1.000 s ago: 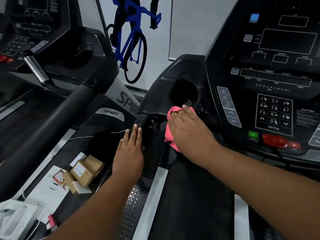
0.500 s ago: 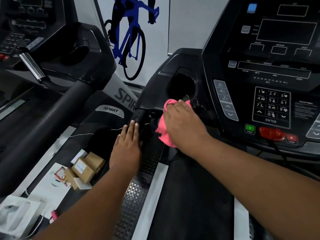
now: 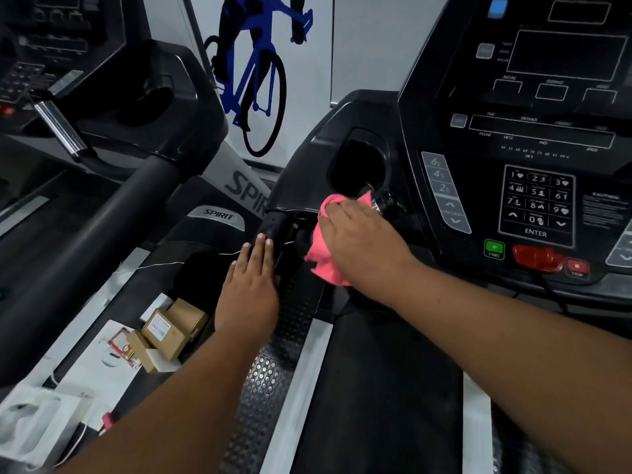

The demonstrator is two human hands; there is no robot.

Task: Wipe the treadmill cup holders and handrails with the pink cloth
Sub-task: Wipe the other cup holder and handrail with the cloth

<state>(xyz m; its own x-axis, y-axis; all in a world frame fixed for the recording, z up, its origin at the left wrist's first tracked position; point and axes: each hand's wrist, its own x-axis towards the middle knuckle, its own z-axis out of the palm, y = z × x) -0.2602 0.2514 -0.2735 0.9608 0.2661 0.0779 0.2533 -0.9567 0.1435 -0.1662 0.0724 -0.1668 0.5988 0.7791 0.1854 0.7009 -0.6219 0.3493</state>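
A bright pink cloth (image 3: 326, 254) shows under the right hand's fingers (image 3: 345, 213), against the black cup holder (image 3: 359, 165). Right of those fingers sit a green start button (image 3: 494, 248) and red stop button (image 3: 577, 267). Below the left hand's fingers (image 3: 260, 251) runs a silver dotted footrail (image 3: 270, 378); brown boxes (image 3: 174, 328) lie to their left.

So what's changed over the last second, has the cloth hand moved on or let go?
Very little. The right hand keeps the pink cloth pressed just below the cup holder, having slid slightly up toward its lower rim; nothing was let go. The left hand stays flat on the handrail end. The small boxes on the neighbouring treadmill have not moved.
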